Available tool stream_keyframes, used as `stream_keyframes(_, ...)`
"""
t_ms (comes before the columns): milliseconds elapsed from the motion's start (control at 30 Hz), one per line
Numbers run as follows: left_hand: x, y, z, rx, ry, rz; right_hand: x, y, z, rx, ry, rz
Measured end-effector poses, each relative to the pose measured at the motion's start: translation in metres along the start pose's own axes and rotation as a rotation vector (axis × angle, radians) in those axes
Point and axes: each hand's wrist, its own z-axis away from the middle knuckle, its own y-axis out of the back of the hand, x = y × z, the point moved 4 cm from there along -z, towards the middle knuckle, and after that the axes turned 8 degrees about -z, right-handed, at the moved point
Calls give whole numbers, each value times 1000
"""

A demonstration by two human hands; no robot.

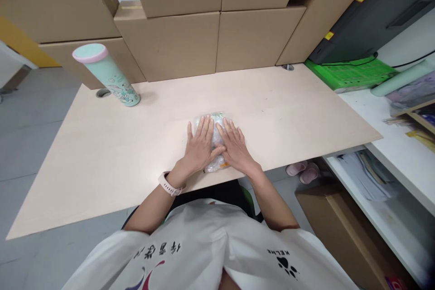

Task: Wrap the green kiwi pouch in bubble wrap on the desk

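A clear, crinkled plastic packet [217, 133] lies flat on the pale wooden table [152, 127], close to its front edge. Bits of green and orange show on it, but what is inside I cannot make out. My left hand [200, 145] presses flat on its left part, fingers stretched out and pointing away from me. On the right part rests my right hand [234, 145], also flat with its fingers extended. The thumbs meet or nearly meet over the packet's middle. Much of the packet is hidden under both palms.
A mint-green tumbler [117, 79] with a pink rim stands at the back left. Stacked cardboard boxes [183, 47] line the table's far edge. To the right are a green crate [353, 74] and a white shelf [360, 108]. Pink slippers [308, 173] sit on the floor below.
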Motion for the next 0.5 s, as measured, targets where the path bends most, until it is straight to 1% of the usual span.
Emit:
stream_keyframes(133, -9, -7, 13, -73, -76, -22, -2, -3, 0, -1, 8, 10)
stream_keyframes(267, -14, -12, 14, -134, -94, 32, -1, -7, -2, 13, 12, -41)
stream_keyframes(433, -16, -11, 13, -119, -95, 108, 1, -9, -2, 35, 11, -186)
stream_keyframes(500, -16, -9, 14, -105, -96, 159, 2, -7, 1, 103, 8, -296)
